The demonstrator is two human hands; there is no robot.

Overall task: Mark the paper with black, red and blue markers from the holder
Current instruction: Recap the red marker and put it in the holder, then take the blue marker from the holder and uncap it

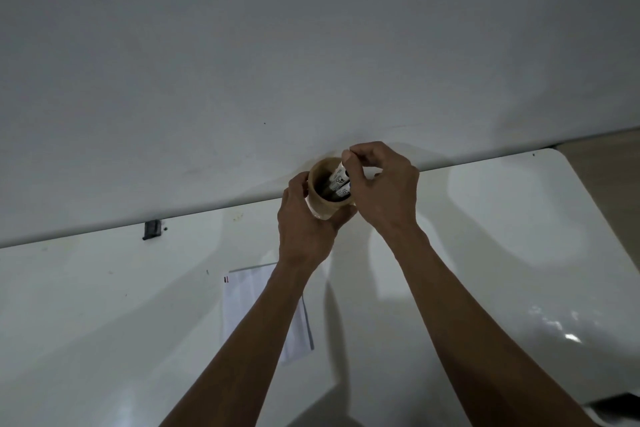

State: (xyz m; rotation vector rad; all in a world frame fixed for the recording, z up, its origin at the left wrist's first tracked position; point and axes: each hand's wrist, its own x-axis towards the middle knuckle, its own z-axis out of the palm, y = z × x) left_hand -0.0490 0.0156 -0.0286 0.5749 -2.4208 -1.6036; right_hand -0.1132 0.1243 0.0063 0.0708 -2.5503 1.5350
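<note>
A white table (485, 253) runs along a pale wall, and on it lies the paper (249, 302), nearer the person than the holder, with small marks at its upper left corner, at least one of them red. At the table's far edge, the left hand (304, 218) wraps the tan holder (320, 208), tilting its mouth toward the camera. The right hand (384, 191) is the one on the pens: its fingers (356, 152) pinch closed on the top end of a white-barrelled marker (338, 173). That marker's long axis slants up and right out of the holder, directly beneath the pinch; a second marker (344, 191) lies beside it. Neither colour can be told.
</note>
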